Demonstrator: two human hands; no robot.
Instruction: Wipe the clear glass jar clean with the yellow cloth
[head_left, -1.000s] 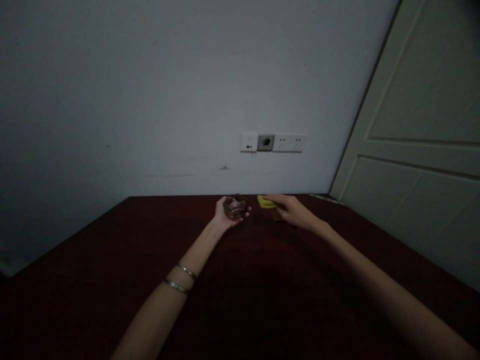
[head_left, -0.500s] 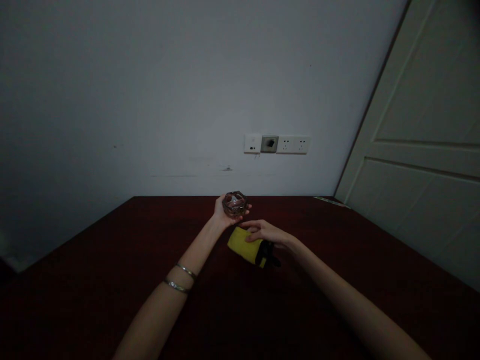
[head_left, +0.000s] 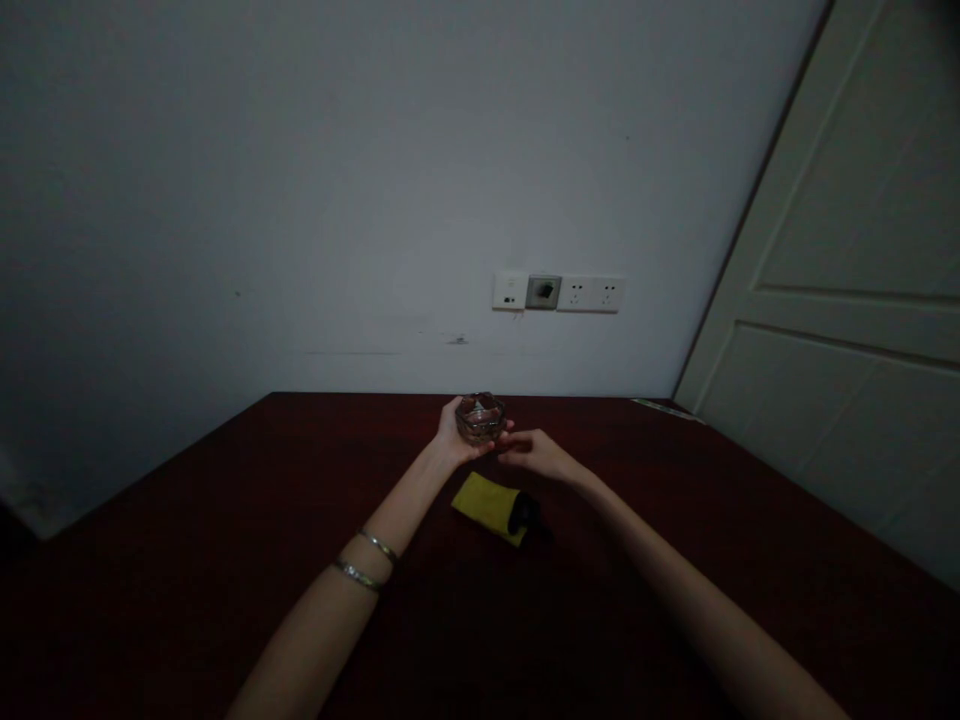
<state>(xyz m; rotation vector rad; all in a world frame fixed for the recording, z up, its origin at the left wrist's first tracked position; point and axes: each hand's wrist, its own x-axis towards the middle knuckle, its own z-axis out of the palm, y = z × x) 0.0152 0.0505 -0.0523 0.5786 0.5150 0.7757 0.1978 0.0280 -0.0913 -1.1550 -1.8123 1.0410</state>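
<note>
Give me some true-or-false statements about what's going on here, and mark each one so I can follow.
1. The left hand holds a glass bowl. True.
2. The right hand is gripping the yellow item. False: the yellow item lies on the table, apart from that hand.
3. There are two bracelets on the left forearm. True.
4. The wall outlets are to the left of the glass bowl in the picture. False: they are above it and to the right.
5. The yellow item is nearer the camera than the glass bowl. True.
</note>
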